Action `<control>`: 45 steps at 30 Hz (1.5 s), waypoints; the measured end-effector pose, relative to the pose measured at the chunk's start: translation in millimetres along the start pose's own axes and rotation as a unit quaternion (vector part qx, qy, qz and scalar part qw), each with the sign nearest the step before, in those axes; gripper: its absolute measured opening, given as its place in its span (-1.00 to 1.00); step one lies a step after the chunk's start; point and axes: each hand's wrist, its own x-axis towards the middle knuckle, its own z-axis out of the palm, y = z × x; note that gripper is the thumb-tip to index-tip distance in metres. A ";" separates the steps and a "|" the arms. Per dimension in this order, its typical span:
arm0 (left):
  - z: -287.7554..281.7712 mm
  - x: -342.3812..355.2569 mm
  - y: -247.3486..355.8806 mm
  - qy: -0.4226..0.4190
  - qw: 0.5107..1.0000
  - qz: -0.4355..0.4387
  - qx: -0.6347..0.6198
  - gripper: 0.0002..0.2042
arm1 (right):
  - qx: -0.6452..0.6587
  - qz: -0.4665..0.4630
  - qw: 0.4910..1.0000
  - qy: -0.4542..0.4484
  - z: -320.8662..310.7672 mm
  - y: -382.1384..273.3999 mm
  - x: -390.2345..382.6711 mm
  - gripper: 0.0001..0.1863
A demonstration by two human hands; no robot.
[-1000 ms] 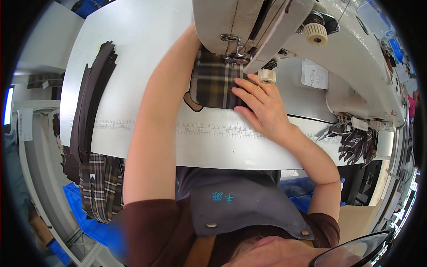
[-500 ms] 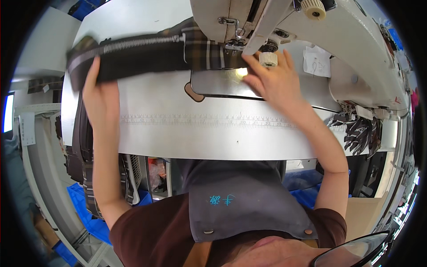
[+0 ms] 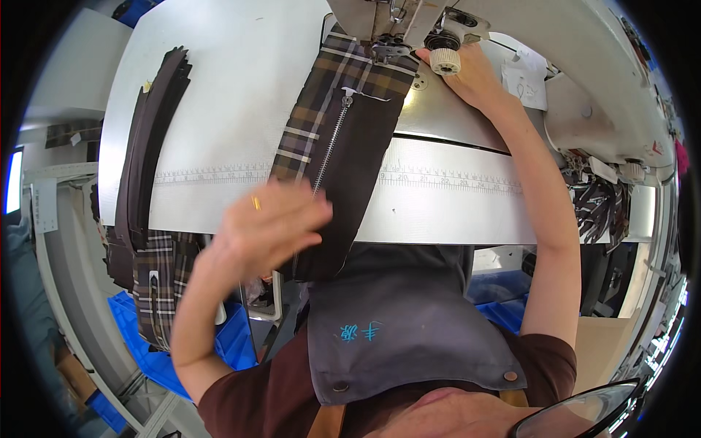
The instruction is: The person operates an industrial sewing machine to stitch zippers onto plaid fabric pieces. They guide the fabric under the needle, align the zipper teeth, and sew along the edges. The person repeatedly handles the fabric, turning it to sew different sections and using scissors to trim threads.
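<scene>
We have the cloth (image 3: 299, 130) lying lengthwise on the table (image 3: 219, 95), its far end at the foot (image 3: 391, 50) and its near end hanging over the front edge, against the apron (image 3: 394, 306). Plaid makes up the left side and the far end; a dark panel (image 3: 361, 157) fills the right, and the zip (image 3: 333, 139) runs between them with its slider toward the foot.

Our left hand (image 3: 270, 225) is over the near part of the cloth, fingers loosely extended and clenched on nothing. It is blurred, so we cannot tell whether it touches. Our right hand (image 3: 471, 79) is beside the foot, partly hidden by the knob (image 3: 445, 61); one fingertip shows near the cloth's edge, but whether it pinches the fabric we cannot tell.

To do this well, we would let the left hand steady the length lightly — flat fingers, no tugging — since the hanging end could drag the far end askew. The right hand should guide only the edge, with its fingertips kept clear of the foot. We would keep the metal slider out of the foot's path and smooth the plaid flat before it goes under. Checking that the far edge lies square matters too — from here we cannot tell whether the foot is down.
</scene>
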 end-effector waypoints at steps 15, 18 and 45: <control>84.9 44.4 41.2 0.008 0.987 -0.073 0.145 -0.18 | -0.011 -0.163 0.977 0.141 21.3 -53.8 -44.1 -0.53; 85.6 44.6 42.7 0.011 0.986 -0.079 0.143 -0.18 | -0.071 -0.102 0.983 0.137 16.7 -41.8 -45.6 -0.53; 32.5 102.8 -73.9 0.152 0.971 0.032 0.181 -0.79 | 0.005 -0.397 0.914 0.086 -6.9 -61.6 -49.1 -0.88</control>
